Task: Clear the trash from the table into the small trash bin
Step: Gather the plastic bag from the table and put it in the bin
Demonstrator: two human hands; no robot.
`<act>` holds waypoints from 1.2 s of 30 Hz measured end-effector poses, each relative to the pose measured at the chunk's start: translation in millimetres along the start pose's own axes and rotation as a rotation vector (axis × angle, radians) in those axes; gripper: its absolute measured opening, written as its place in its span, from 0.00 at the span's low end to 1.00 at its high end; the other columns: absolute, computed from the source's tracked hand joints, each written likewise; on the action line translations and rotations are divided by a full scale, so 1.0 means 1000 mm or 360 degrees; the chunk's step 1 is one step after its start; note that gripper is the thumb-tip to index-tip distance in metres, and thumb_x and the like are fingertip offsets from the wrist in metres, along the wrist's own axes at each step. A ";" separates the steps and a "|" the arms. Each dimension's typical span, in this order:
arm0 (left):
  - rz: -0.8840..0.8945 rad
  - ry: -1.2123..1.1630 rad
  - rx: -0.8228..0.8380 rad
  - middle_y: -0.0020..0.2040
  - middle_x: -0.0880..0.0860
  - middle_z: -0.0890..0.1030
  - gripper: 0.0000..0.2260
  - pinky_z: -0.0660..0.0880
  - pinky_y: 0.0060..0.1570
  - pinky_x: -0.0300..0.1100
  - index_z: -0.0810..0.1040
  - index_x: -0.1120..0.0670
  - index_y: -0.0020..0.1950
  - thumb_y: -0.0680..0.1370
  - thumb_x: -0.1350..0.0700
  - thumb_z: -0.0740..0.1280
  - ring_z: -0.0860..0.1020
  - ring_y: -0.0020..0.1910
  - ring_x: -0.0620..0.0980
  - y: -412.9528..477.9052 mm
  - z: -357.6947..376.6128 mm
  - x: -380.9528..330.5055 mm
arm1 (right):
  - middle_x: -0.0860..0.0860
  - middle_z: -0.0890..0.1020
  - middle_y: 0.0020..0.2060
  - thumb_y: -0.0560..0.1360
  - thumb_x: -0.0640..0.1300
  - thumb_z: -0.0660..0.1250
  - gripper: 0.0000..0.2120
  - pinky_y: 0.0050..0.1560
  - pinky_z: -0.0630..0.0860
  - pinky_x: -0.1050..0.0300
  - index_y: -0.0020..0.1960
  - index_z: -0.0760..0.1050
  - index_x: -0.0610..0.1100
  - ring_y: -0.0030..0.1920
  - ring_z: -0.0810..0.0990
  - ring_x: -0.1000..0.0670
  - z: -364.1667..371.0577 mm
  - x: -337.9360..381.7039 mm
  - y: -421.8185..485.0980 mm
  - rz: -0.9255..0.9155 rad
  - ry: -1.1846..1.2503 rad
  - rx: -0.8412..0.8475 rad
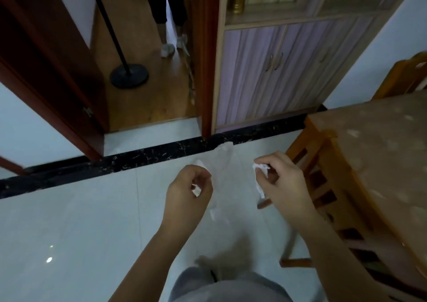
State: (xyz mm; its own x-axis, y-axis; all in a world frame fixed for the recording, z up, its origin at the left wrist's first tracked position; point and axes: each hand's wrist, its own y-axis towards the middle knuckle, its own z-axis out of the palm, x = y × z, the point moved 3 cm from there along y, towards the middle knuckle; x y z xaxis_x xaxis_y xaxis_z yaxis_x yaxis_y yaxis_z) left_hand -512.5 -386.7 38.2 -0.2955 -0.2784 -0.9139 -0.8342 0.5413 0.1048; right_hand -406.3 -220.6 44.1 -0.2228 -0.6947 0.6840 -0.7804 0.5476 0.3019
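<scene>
Two hands are in view, both raised over the pale tiled floor (69,209) to the left of the bench (381,153). The left hand (189,188) is curled closed around one crumpled white tissue (196,189); a small white tuft shows between the fingers and a second white edge shows above the knuckles, apparently part of the same piece, though motion blur prevents a firm count. The right hand (280,179) is clenched on a second crumpled white tissue (260,174), pinched between thumb and fingers; this piece hangs with its long axis roughly vertical, its narrow tail pointing down toward the floor. Count: two hands, two tissue wads, one bench, two wooden chairs. One chair (323,200) stands just beside the bench's near edge, directly under the right forearm; the other chair (406,77) stands at the bench's far side. The bench top carries a patterned brown cover. Beyond a black floor strip (138,158) are one open doorway, one cabinet (277,70) with two doors, one fan stand (128,75), and the legs of another person (168,12).
</scene>
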 end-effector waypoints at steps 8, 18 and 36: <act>0.0041 -0.0032 0.0054 0.38 0.46 0.78 0.17 0.69 0.37 0.26 0.72 0.45 0.39 0.72 0.68 0.68 0.75 0.39 0.37 0.159 0.022 0.013 | 0.44 0.78 0.41 0.71 0.33 0.68 0.05 0.41 0.71 0.72 0.46 0.78 0.38 0.37 0.76 0.53 0.025 -0.045 0.132 0.0058 -0.0124 -0.0178; 0.0034 -0.0049 0.0319 0.36 0.46 0.78 0.14 0.71 0.34 0.27 0.73 0.46 0.38 0.73 0.66 0.67 0.75 0.35 0.36 0.354 0.102 -0.011 | 0.46 0.77 0.41 0.71 0.31 0.67 0.06 0.39 0.67 0.78 0.46 0.78 0.37 0.40 0.74 0.66 -0.006 -0.133 0.297 0.0327 -0.0013 -0.0516; 0.0506 -0.0232 0.1149 0.35 0.46 0.79 0.16 0.72 0.38 0.32 0.74 0.45 0.38 0.72 0.68 0.68 0.76 0.35 0.43 0.652 0.260 -0.040 | 0.47 0.77 0.40 0.70 0.33 0.69 0.07 0.42 0.73 0.65 0.47 0.77 0.40 0.38 0.74 0.57 -0.022 -0.230 0.482 0.0798 -0.0522 -0.0929</act>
State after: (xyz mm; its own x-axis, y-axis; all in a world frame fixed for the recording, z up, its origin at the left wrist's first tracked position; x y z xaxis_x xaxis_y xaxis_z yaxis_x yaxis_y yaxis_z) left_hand -923.4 183.0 41.1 -0.3630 0.0548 -0.9302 -0.1984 0.9708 0.1346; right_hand -718.7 212.9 46.9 -0.6923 -0.3553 0.6280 -0.1355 0.9189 0.3705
